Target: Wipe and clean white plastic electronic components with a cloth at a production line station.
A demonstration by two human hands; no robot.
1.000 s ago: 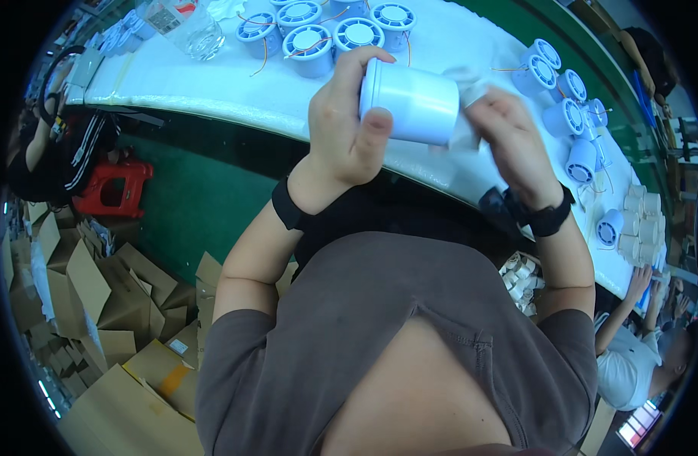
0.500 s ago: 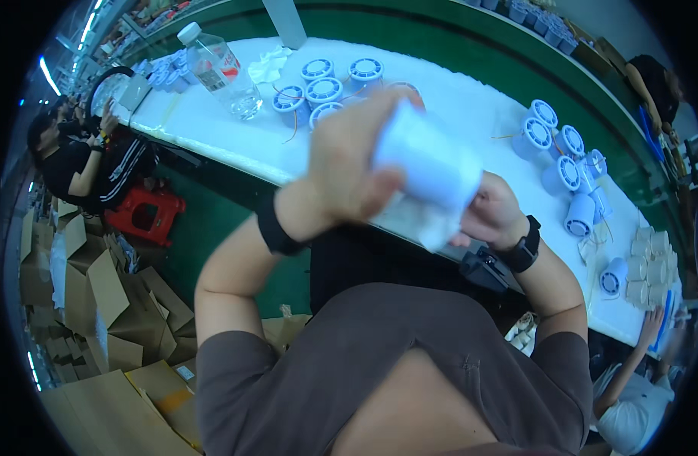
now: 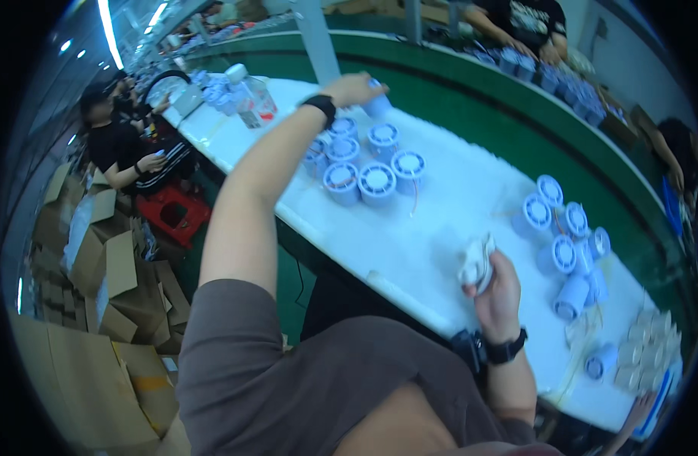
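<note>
placing a pale-blue cylindrical housing (image 3: 377, 106), upper centre of frame, seems the step: the left hand (image 3: 352, 90) grasps it, the next move wanting a steady release; right of centre, the right hand (image 3: 499, 296) clutches a white cloth (image 3: 477, 262)

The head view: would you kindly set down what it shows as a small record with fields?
Left hand: the left hand touches a cylinder near the table's far edge; how firmly is unclear
Right hand: the right hand holds a white cloth above the table
Surface: white table
Nearer cluster: vented cylinders, some with thin wires
Right cluster: more vented cylinders, one lying on its side
Also on table: bottle, at left
Beside table, left: red stool, open boxes
</note>
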